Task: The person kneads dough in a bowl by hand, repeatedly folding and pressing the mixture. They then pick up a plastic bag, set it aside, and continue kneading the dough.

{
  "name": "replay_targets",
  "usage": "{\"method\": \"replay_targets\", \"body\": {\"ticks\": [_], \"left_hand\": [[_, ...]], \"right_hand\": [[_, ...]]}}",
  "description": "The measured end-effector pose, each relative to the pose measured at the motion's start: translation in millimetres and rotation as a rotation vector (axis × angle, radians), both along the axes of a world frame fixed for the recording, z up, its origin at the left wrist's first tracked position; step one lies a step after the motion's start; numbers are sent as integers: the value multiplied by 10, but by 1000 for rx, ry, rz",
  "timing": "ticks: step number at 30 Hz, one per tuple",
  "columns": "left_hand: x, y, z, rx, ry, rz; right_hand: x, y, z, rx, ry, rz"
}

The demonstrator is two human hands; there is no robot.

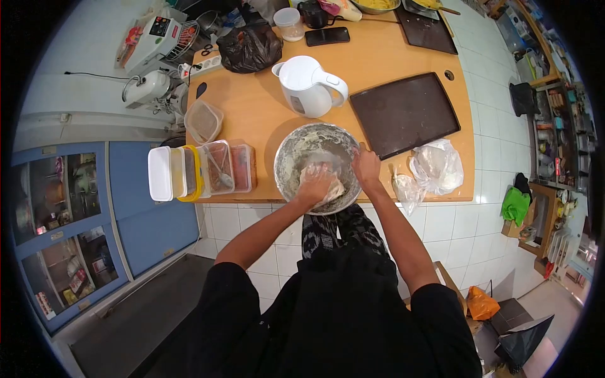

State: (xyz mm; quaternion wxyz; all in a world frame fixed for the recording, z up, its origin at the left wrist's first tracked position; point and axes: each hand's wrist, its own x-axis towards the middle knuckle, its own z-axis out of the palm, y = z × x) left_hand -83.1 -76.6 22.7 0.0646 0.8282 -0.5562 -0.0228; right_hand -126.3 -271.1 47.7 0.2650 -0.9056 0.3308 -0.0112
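While you stand at the near edge of the wooden bench (258,123), a blue cabinet (148,217) with glass panels is at the far left. Next comes a row of plastic tubs (167,173) packed side by side on the bench's left end, one with a yellow rim; a separate clear container (203,123) sits just behind them. Farther back is a bunched black plastic bag (251,47).

Toward the middle, a white electric kettle (301,80) stands upright just beyond a metal bowl (290,157), whose walls are smeared with pale residue. Inside the bowl, low and toward you, lies pale dough (334,191). Your left hand (318,179) rests on it, fingers reaching over; you cannot tell whether they curl around any of it. Your right hand (367,167) is clasped on the bowl's right rim.

Farther right, a dark flat tray (406,114) lies at an angle, with two clear plastic bags (436,167) near its closest corner. Beyond the bench are white floor tiles (488,148) and crowded shelves (556,135).
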Motion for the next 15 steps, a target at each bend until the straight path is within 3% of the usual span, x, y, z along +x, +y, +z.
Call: {"method": "replay_targets", "body": {"ticks": [2,5,8,11,14,15], "left_hand": [[80,46,-117,-8,234,-169],[44,-61,-29,108,269,-170],[-44,-186,-56,227,235,-65],[66,-316,-418,-14,111,9],[308,-683,-382,-8,229,202],[318,-780,-457,-33,161,358]], "right_hand": [[6,11,-12,-17,5,10],[34,24,-46,-8,-5,13],[71,47,-26,3,31,21],[95,23,-60,24,25,2],[85,1,-35,52,-5,16],[60,10,-12,63,-13,21]]}}
